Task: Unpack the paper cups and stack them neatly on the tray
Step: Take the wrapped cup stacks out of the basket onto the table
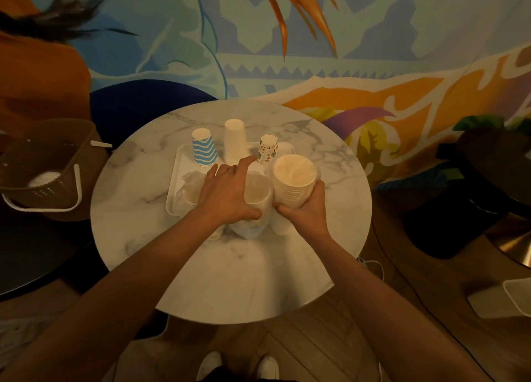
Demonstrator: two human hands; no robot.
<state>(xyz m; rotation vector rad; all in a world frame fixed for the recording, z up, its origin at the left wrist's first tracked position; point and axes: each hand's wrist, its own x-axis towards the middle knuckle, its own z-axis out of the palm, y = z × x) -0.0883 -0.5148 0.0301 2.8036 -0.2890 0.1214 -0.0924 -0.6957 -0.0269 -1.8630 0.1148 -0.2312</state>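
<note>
A white tray (174,180) lies on the round marble table (230,266). Three upside-down cup stacks stand along its far side: blue-striped (204,148), plain white (235,140) and flower-patterned (268,148). My right hand (307,209) grips a stack of white paper cups (293,180), open ends up, still in clear plastic wrap. My left hand (227,191) lies over a wrapped cup pack (257,194) beside it, fingers stretched toward the tray's far side, thumb against the wrap. Another wrapped cup pack (189,190) sits on the tray to the left, partly hidden by my hand.
A brown basket (43,177) with a white handle stands on a dark surface at the left. A dark stool or side table (494,163) is at the right. Painted wall behind. My shoes (238,364) show below the table's near edge.
</note>
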